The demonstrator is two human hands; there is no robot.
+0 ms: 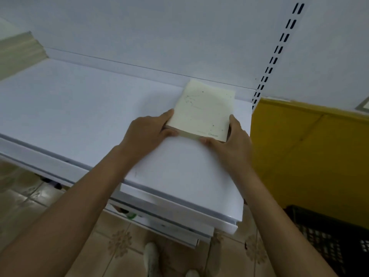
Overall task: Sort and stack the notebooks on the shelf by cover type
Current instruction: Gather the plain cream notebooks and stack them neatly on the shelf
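Squaring a small stack of notebooks (pixel 201 112) on the white shelf (pixel 79 108), near its right end by the back panel. Left hand (pixel 147 132) and right hand (pixel 233 140) grip the stack's near corners, fingers curled around the edges. Cream cover on top. Next move, I'd guess: align edges, let go, fetch the next cover type.

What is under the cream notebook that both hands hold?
Under the cream notebook only a thin stack edge shows, on the white shelf. The left hand and right hand grip its sides. Covers below are hidden.
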